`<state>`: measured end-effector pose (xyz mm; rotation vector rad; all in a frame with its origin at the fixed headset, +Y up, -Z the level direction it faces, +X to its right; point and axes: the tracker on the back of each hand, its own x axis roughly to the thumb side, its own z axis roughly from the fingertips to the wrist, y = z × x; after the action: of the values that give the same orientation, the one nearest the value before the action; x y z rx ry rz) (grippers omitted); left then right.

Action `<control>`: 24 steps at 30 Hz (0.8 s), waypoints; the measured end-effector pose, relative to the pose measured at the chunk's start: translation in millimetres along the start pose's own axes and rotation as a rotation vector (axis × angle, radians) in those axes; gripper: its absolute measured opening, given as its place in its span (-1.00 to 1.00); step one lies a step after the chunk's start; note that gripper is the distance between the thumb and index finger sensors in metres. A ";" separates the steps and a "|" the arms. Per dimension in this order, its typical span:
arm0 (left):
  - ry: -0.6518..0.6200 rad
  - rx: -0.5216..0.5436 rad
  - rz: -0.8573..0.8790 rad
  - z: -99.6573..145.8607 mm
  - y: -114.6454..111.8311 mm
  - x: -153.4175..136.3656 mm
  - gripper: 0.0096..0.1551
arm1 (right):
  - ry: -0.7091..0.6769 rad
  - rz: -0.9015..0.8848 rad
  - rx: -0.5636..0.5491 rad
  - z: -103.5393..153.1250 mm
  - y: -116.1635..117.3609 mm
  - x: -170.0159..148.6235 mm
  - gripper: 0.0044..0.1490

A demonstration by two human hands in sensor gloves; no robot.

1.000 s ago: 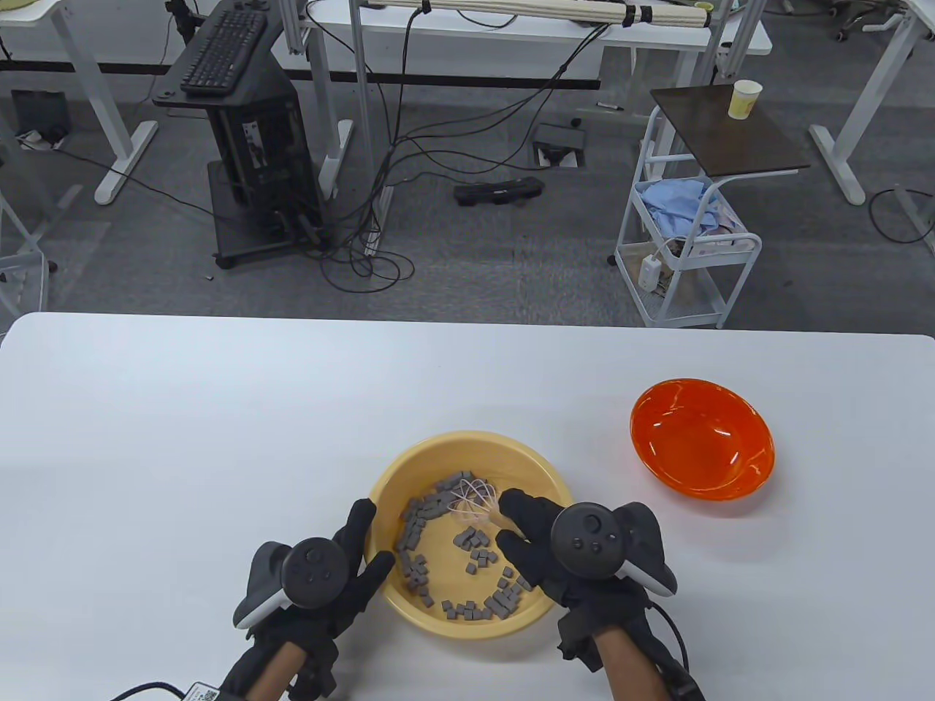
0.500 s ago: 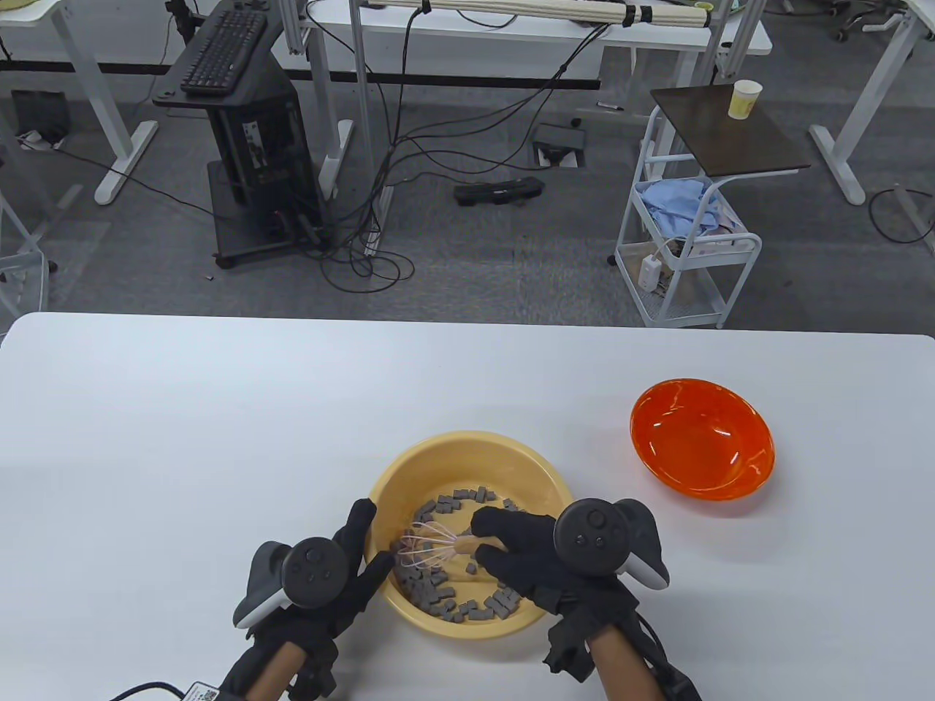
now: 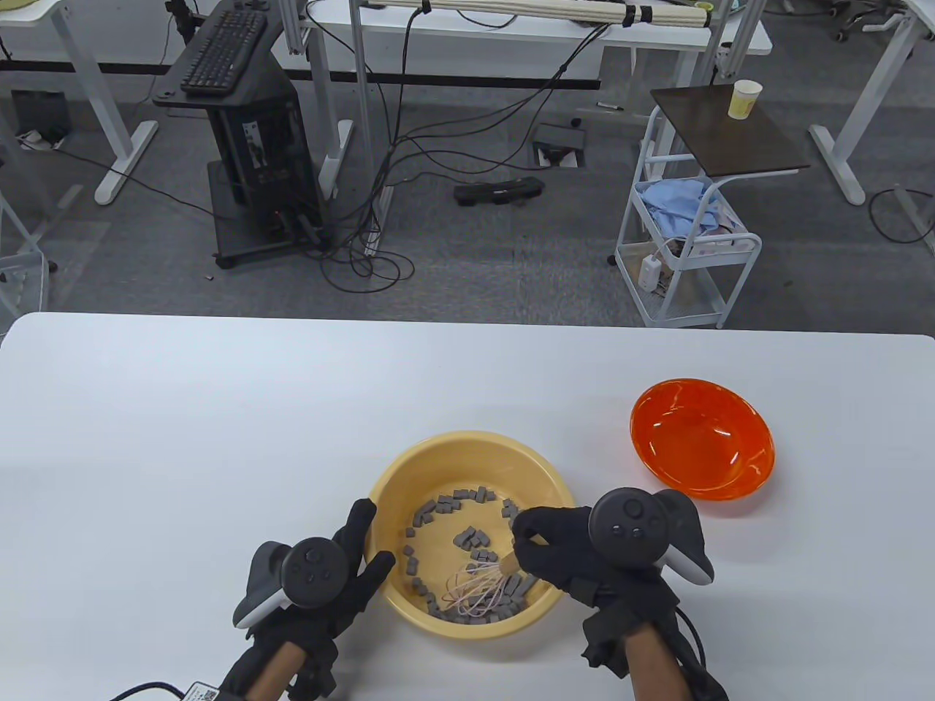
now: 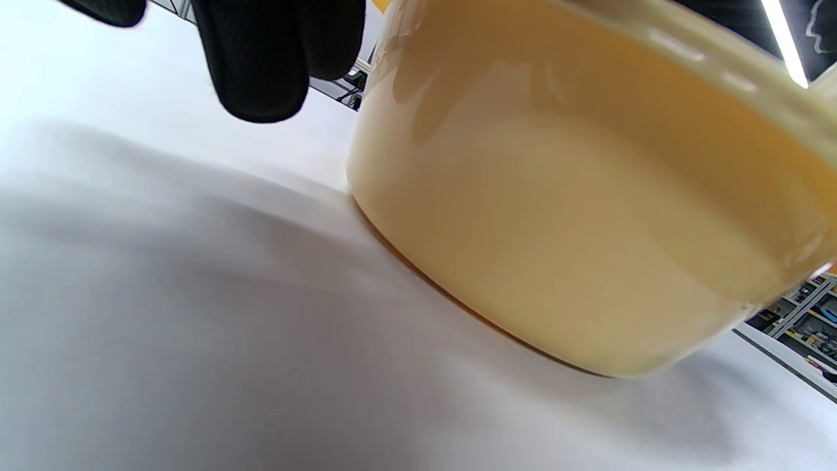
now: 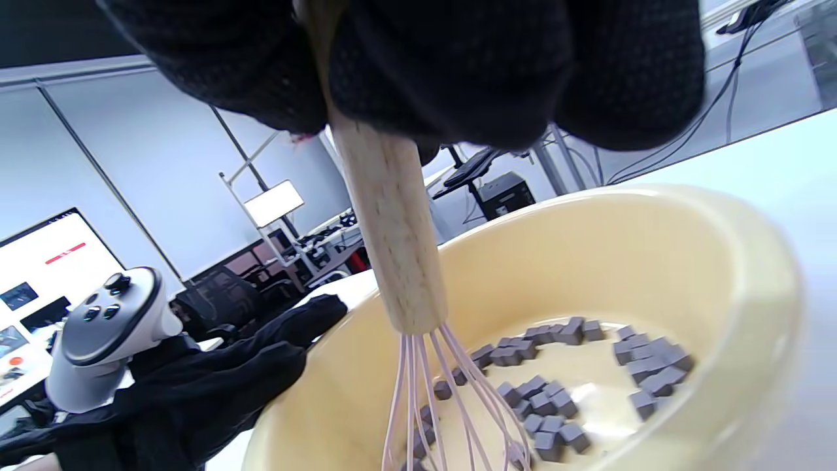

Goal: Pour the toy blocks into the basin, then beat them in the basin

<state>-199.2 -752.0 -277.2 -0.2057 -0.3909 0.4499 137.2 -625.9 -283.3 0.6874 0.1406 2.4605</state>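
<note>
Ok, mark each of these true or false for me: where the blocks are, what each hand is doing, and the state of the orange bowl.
1. The small grey toy blocks lie inside the round yellow plastic basin. True.
2. The right hand grips a metal spoon. False: it grips the wooden-handled whisk with pink wires.
3. The left hand rests against the basin's rim. True.
4. The translucent orange bowl is full of blocks. False: no blocks show in it.
5. The whisk's wires are outside the basin. False: they reach in among the blocks.
</note>
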 end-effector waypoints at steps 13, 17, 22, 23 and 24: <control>0.000 0.000 0.000 0.0 0.0 0.0 -0.08 | 0.097 0.184 -0.080 8.1 -12.7 3.3 -0.48; 0.000 0.000 0.000 0.0 0.0 0.0 -0.08 | 0.111 0.232 -0.109 8.4 -12.8 4.7 -0.48; 0.000 0.000 0.000 0.0 0.0 0.0 -0.08 | 0.120 0.290 -0.150 7.7 -10.0 7.0 -0.49; 0.000 0.000 0.000 0.0 0.0 0.0 -0.08 | 0.124 0.304 -0.159 7.3 -8.9 7.3 -0.49; 0.000 0.000 0.000 0.0 0.0 0.0 -0.08 | 0.126 0.315 -0.167 7.2 -8.0 7.6 -0.49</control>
<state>-199.2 -752.0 -277.2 -0.2056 -0.3908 0.4499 139.5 -615.4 -275.7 0.5137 -0.1345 2.7779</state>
